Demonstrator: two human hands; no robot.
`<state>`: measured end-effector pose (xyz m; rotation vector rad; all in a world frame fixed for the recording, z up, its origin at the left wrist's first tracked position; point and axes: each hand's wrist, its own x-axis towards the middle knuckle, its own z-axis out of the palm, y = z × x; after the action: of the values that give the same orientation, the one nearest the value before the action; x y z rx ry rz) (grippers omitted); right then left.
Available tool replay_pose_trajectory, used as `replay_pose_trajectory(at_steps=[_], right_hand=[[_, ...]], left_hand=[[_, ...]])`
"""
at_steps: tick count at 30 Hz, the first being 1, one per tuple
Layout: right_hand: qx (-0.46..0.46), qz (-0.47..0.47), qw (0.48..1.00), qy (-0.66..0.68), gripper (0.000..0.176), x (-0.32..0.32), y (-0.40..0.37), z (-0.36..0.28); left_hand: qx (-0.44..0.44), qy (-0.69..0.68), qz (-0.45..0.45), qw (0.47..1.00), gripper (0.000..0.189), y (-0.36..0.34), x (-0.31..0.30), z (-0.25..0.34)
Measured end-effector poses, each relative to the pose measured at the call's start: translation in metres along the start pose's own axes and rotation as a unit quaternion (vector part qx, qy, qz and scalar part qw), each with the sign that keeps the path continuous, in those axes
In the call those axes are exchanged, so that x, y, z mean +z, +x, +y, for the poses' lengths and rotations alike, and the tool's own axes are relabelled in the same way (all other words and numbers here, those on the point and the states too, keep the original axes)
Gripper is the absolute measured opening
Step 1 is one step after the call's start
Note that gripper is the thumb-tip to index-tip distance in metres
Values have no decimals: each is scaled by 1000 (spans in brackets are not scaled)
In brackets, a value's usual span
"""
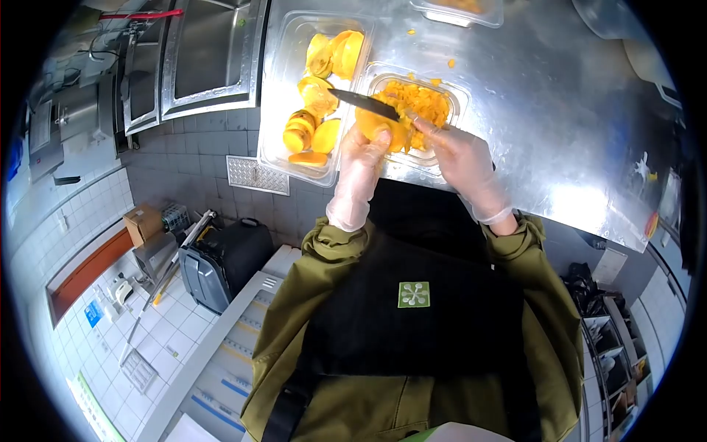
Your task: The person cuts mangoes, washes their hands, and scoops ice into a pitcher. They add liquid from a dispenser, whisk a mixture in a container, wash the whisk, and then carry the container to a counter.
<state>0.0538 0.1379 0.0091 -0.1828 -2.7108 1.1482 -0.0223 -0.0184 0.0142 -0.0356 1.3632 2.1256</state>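
My left hand, in a clear plastic glove, is closed around a piece of mango above the edge of a clear tub. Gloved in the same way, my right hand grips a knife. Its dark blade lies across the mango and points left. Diced mango fills much of the tub beneath my hands. To the left stands a longer clear container with several peeled mango pieces. The knife's handle is mostly hidden by my fingers.
All of this stands on a shiny steel worktable, with a few mango bits behind the tub. Another clear container is at the far edge. Steel sinks adjoin on the left. A black bin stands on the floor.
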Motion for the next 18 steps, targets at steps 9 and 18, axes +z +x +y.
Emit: replay_pose_trajectory(at_steps=[9, 18], right_hand=[[-1, -17, 1000, 0, 48, -8, -4, 7], [59, -56, 989, -121, 43, -18, 9, 2]], left_hand=[[-38, 66, -27, 997, 28, 13, -17, 4], [-93, 178, -64, 977, 27, -3, -4, 3]])
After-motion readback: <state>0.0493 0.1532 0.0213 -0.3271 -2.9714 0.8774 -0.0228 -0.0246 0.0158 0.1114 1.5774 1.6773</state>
